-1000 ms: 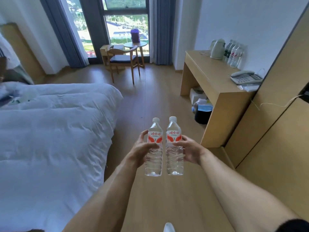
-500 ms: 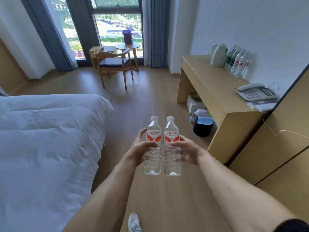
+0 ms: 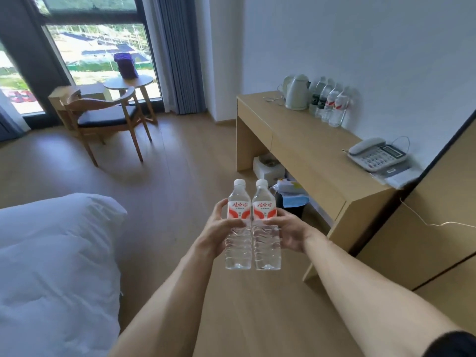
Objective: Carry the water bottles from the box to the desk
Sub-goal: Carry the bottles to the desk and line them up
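In the middle of the frame, the left hand (image 3: 219, 231) holds the left bottle (image 3: 238, 225) and the right hand (image 3: 289, 233) holds the right bottle (image 3: 266, 225), both upright, side by side and touching, above the wood floor (image 3: 180, 176). The desk (image 3: 304, 140) at the right carries a kettle (image 3: 296, 92), a row of bottles (image 3: 331, 105) and a phone (image 3: 377, 154), with a bin (image 3: 292, 202) under it. Each held bottle has a white cap and a red and white label with Chinese writing too small to read.

Two water bottles (image 3: 252, 225) are held upright; about five more bottles (image 3: 331, 105), one kettle (image 3: 296, 92) and one telephone (image 3: 376, 154) stand on the one desk (image 3: 304, 140).
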The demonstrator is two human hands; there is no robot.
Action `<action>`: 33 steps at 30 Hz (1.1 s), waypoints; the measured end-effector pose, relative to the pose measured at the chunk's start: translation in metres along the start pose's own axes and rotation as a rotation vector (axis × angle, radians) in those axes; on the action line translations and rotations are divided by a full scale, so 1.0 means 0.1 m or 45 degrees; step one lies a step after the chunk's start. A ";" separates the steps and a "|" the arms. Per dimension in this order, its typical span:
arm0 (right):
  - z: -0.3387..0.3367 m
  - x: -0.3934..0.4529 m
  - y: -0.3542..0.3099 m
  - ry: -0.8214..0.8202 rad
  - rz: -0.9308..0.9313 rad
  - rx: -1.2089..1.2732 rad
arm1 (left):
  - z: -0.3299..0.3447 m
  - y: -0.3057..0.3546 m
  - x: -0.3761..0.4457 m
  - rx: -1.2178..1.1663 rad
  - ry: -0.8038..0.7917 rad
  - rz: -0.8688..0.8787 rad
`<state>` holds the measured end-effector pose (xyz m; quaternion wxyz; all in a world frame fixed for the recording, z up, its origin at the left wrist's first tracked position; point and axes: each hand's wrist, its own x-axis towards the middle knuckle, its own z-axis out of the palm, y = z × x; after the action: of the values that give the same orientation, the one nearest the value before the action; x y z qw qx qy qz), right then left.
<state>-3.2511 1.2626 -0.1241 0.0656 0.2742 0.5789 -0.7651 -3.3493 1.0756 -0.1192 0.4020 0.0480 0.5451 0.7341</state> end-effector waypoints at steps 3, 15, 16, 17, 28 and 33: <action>0.05 0.30 -0.18 0.030 -0.018 0.057 | -0.08 0.22 0.35 0.061 -0.020 -0.014; -0.18 1.96 -0.97 0.025 -0.066 0.112 | -0.33 0.93 2.01 0.101 -0.011 -0.002; -0.22 2.14 -1.06 0.014 -0.066 0.112 | -0.35 1.01 2.19 0.105 0.004 0.003; -0.26 2.34 -1.16 -0.001 -0.068 0.113 | -0.36 1.09 2.37 0.102 0.019 0.011; -1.02 3.92 -2.39 -0.043 -0.051 0.130 | 0.08 1.98 4.25 0.101 0.085 -0.003; -1.47 4.26 -2.69 0.009 -0.082 0.176 | 0.37 2.12 4.91 0.094 -0.020 -0.026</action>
<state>-3.6710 1.5765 -0.1329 0.0200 0.2620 0.5335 -0.8039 -3.7749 1.4014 -0.1069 0.4116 0.0630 0.5691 0.7090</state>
